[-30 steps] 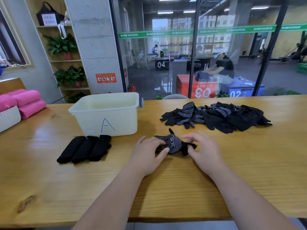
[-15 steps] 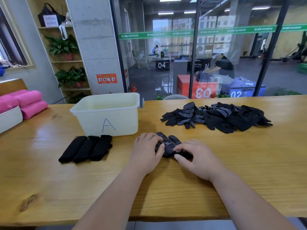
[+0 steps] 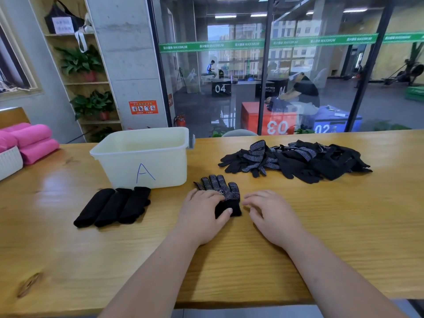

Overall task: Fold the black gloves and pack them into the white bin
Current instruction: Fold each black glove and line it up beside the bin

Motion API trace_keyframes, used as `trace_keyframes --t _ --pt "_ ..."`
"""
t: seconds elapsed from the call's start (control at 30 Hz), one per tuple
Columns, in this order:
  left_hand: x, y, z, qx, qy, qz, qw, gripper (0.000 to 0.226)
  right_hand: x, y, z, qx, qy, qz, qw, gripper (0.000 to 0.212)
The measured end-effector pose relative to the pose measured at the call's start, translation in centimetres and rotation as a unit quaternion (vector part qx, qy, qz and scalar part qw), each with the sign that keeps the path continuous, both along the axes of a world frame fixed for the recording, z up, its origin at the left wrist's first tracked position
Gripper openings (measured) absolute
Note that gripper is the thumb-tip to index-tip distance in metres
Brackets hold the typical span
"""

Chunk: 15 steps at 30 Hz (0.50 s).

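A black dotted glove (image 3: 219,188) lies flat on the table with its fingers pointing toward the white bin (image 3: 146,157), which is marked "A". My left hand (image 3: 204,212) rests on the glove's cuff end, with the thumb on the black cuff. Just right of the glove, my right hand (image 3: 270,212) hovers over the wood with loosely bent fingers, holding nothing. Three folded black gloves (image 3: 113,206) lie side by side in front of the bin. A loose pile of black gloves (image 3: 298,160) sits at the back right.
The wooden table (image 3: 321,237) runs the full width, its front edge close to me. Pink rolled towels (image 3: 34,143) and a white basket (image 3: 10,161) stand at the far left. A glass wall rises behind the table.
The crumpled glove has been spread out flat, fingers toward the bin. My right hand has let go of it and moved right. My left hand stays on the cuff.
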<state>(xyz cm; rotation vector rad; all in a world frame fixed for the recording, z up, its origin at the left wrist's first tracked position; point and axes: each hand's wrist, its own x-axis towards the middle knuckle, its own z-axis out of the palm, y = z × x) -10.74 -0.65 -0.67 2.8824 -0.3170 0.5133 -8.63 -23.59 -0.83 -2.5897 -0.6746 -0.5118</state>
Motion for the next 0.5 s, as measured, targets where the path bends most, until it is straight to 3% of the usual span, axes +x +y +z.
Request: trace_keyframes --t 0.1,0.2,0.5 --pt "0.3 0.1 0.0 -0.015 0.046 0.025 0.999 0.055 0.2 -0.1 -0.1 0.011 0.009 -0.033 0.999 0.029" --pt "0.5 0.1 -0.1 -0.007 0.026 0.001 1.000 0.053 0.4 0.2 0.1 -0.010 0.014 -0.052 0.999 0.033" --pt "1.2 -0.1 -0.3 0.041 0.097 -0.001 0.994 0.070 5.6 1.6 1.4 -0.158 0.099 -0.063 0.981 0.064"
